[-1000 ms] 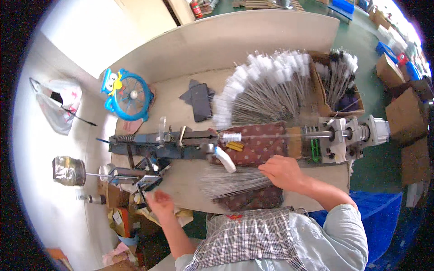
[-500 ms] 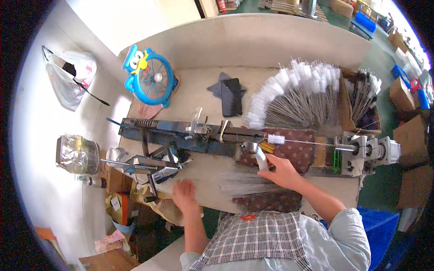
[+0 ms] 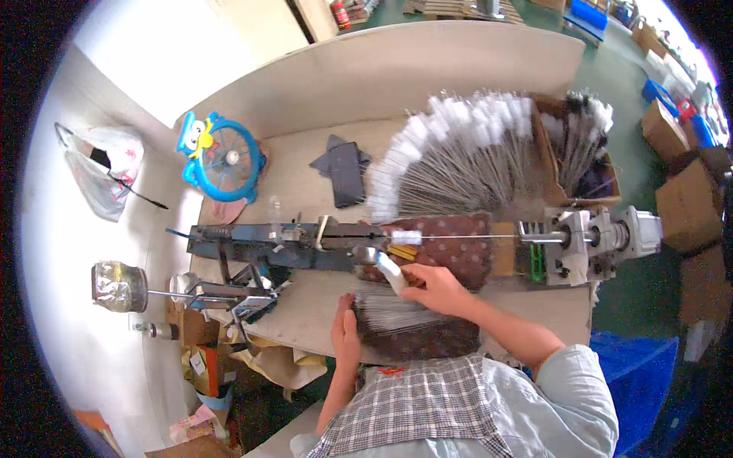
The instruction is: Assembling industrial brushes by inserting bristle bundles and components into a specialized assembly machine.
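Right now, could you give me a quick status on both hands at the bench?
Left hand rests against the wire bundle. Right hand grips the white-capped lever by the long machine. Nothing between them.

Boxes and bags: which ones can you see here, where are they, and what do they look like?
White plastic bag: hanging far left, crumpled, with red marks.
Open cardboard box: behind the machine at right, brown, full of white-tipped wire brushes.
Cardboard boxes: on the floor far right, brown, closed.
Blue crates: top right, small, rectangular.
No screens can be made out.
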A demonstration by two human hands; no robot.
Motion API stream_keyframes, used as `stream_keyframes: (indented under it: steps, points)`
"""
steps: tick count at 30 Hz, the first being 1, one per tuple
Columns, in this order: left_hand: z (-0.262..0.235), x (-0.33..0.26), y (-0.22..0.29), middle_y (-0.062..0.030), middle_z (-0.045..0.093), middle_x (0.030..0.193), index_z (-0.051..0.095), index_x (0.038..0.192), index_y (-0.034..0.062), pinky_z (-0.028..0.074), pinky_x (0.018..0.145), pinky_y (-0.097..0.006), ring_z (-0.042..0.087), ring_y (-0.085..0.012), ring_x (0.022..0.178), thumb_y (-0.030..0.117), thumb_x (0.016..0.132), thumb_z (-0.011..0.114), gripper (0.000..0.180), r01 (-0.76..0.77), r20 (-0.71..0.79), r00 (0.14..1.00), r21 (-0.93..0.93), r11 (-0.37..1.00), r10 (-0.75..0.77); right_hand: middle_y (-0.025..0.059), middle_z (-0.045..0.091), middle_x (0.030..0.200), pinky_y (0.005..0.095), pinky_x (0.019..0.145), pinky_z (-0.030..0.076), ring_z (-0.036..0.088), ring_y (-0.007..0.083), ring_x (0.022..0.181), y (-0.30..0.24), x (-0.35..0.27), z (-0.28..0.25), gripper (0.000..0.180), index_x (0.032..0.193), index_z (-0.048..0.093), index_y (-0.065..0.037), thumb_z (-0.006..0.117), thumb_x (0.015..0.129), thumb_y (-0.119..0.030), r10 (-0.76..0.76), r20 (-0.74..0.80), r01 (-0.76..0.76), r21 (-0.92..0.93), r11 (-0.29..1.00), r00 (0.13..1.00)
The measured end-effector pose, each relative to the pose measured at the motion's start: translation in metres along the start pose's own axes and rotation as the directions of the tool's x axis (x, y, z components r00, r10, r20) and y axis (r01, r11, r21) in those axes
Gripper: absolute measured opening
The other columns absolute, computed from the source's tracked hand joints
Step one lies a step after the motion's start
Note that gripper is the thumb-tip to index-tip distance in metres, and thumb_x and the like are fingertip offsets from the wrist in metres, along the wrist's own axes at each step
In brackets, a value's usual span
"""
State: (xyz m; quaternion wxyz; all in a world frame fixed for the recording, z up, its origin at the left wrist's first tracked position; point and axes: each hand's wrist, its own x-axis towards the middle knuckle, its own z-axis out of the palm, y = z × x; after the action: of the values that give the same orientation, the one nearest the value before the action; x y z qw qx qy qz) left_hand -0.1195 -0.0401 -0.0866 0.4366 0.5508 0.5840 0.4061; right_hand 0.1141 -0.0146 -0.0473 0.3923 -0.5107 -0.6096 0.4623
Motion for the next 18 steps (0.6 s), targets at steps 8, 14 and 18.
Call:
stream_keyframes:
  steps: [8, 14, 18]
  points:
    - [-0.003, 0.005, 0.045, -0.0145, 0.057, 0.113, 0.052, 0.113, -0.0067, 0.038, 0.095, -0.035, 0.053, -0.0244, 0.106, 0.018, 0.091, 0.048, 0.034, -0.201, -0.081, 0.965, 0.381, 0.903, 0.249, 0.0101, 0.061, 0.094, 0.0385, 0.075, 0.049, 0.058, 0.0268, 0.091, -0.002, -0.061, -0.055, 0.026, 0.098, 0.062, -0.007, 0.061, 0.078, -0.024, 0.064, -0.057, -0.085, -0.573, 0.815, 0.996]
    - [0.092, 0.044, 0.099, -0.0042, 0.058, 0.084, 0.054, 0.090, 0.0082, 0.045, 0.070, -0.030, 0.055, -0.0166, 0.078, 0.014, 0.079, 0.061, 0.014, 0.395, 0.124, 0.914, -0.486, 0.780, -0.386, 0.0066, 0.057, 0.082, 0.0382, 0.070, 0.049, 0.056, 0.0253, 0.086, -0.003, -0.058, -0.041, 0.016, 0.082, 0.062, -0.008, 0.062, 0.074, -0.023, -0.001, 0.011, 0.009, -0.789, 0.614, 1.000]
    - [0.067, 0.035, 0.172, -0.0003, 0.048, 0.063, 0.052, 0.083, 0.0060, 0.046, 0.060, -0.031, 0.051, -0.0124, 0.061, 0.021, 0.083, 0.060, 0.017, 0.635, 0.581, 0.762, -0.758, 0.150, -0.288, 0.0034, 0.057, 0.077, 0.0355, 0.063, 0.050, 0.057, 0.0225, 0.080, -0.006, -0.034, -0.020, 0.012, 0.075, 0.061, -0.010, 0.063, 0.071, -0.021, -0.137, -0.006, 0.075, -0.811, 0.580, 0.991]
